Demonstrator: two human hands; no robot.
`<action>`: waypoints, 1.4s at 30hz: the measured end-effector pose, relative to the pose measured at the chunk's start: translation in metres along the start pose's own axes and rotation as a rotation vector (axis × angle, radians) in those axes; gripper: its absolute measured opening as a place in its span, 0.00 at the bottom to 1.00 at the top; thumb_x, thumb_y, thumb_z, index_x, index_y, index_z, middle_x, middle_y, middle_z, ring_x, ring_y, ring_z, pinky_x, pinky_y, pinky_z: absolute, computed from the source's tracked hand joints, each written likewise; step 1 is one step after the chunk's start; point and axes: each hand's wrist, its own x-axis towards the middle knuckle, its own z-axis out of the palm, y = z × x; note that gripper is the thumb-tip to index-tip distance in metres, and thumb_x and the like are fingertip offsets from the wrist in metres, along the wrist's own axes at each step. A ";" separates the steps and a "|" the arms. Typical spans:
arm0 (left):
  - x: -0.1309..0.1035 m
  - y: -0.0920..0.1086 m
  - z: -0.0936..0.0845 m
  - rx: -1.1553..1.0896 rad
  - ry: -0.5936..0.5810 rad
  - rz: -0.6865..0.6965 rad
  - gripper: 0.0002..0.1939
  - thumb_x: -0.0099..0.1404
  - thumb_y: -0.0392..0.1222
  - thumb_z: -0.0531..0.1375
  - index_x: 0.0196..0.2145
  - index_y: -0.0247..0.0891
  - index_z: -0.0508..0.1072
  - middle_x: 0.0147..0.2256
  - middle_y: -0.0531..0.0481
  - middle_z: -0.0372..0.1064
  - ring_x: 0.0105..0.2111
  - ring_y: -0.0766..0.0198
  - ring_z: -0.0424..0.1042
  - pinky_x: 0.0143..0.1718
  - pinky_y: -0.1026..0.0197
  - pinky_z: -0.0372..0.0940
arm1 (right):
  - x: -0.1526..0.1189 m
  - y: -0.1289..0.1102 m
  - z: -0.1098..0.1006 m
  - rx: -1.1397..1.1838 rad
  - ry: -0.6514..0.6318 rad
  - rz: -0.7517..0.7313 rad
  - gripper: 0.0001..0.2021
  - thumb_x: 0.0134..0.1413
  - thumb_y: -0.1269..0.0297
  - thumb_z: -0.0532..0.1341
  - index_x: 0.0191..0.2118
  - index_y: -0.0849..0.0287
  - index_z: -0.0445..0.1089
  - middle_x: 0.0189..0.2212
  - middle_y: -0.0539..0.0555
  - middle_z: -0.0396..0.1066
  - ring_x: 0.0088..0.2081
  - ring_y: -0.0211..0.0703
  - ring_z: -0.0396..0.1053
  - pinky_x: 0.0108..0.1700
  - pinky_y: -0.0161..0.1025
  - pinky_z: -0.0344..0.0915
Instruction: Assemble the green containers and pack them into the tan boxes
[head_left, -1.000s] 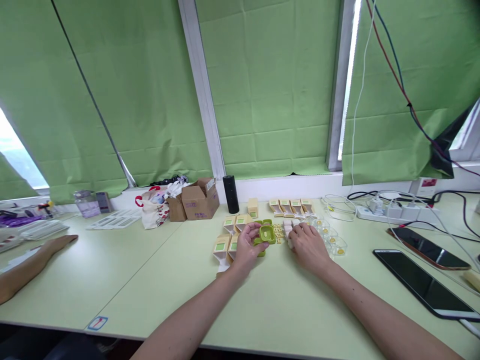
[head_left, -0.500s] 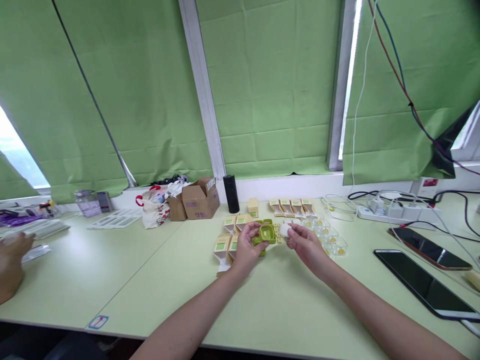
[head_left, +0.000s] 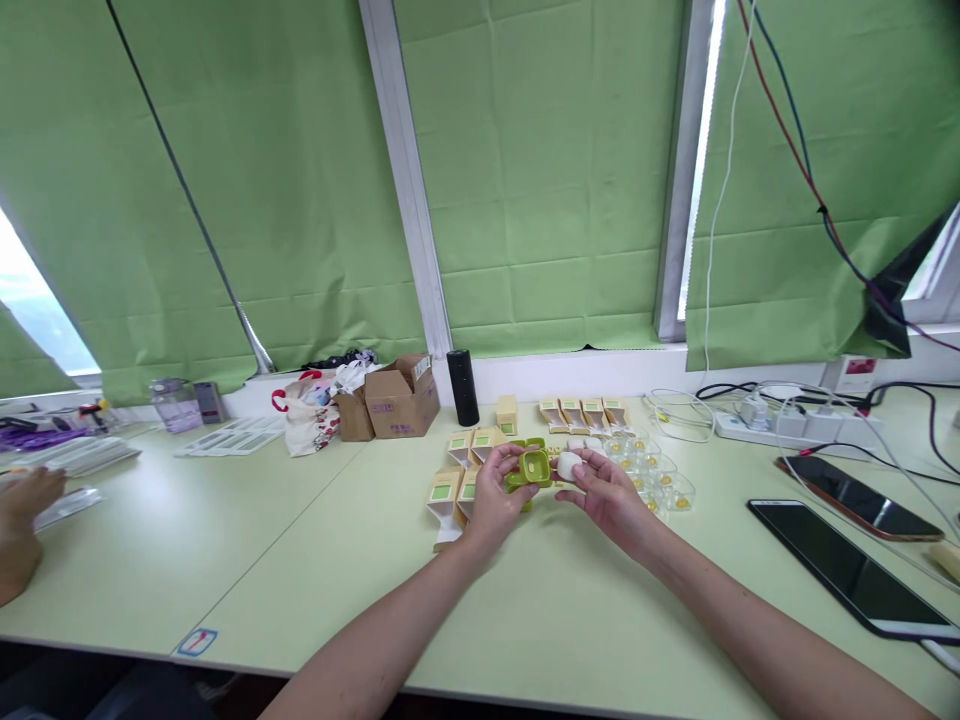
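Observation:
My left hand [head_left: 501, 492] is closed around a small olive-green square cup [head_left: 535, 466], its hollow facing me. Just to the right, my right hand [head_left: 606, 492] pinches a small white rounded block [head_left: 568, 465] between thumb and fingers, close beside the cup but apart from it. More green pieces [head_left: 534, 443] lie behind the left hand, partly hidden. Past the right hand are several clear plastic pieces with yellow centres [head_left: 664, 480]. Small cardboard boxes [head_left: 444, 494] with green labels stand left of my left hand.
Another row of small open boxes [head_left: 583, 414] stands at the back, near a black cylinder [head_left: 463, 388] and a cardboard carton [head_left: 403, 398]. Two phones [head_left: 855, 565] and a power strip [head_left: 799, 428] with cables lie on the right. Another person's hand [head_left: 26, 515] shows at far left.
My right hand has turned slightly, its lower fingers now spread more below the white block. The cup has stayed nearly in place. The other person's hand has shifted a little.

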 end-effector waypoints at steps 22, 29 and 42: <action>-0.002 0.006 0.003 0.075 0.004 0.022 0.23 0.54 0.29 0.69 0.46 0.42 0.72 0.53 0.42 0.79 0.53 0.52 0.77 0.52 0.52 0.69 | 0.005 0.004 -0.005 -0.250 -0.011 -0.037 0.23 0.37 0.55 0.82 0.39 0.55 0.77 0.34 0.49 0.75 0.25 0.33 0.61 0.25 0.35 0.59; -0.002 0.002 0.001 0.105 0.041 0.019 0.23 0.53 0.26 0.68 0.46 0.42 0.73 0.52 0.43 0.79 0.54 0.52 0.76 0.55 0.50 0.69 | 0.006 0.002 -0.008 -0.137 0.067 0.077 0.22 0.37 0.57 0.82 0.40 0.57 0.80 0.40 0.57 0.80 0.30 0.40 0.69 0.27 0.37 0.65; -0.003 -0.007 -0.001 0.193 0.070 0.092 0.25 0.53 0.24 0.68 0.47 0.43 0.78 0.53 0.45 0.73 0.54 0.53 0.74 0.63 0.47 0.66 | 0.003 0.000 -0.004 -0.154 0.050 -0.015 0.23 0.39 0.53 0.81 0.41 0.57 0.81 0.34 0.55 0.78 0.33 0.44 0.72 0.28 0.38 0.67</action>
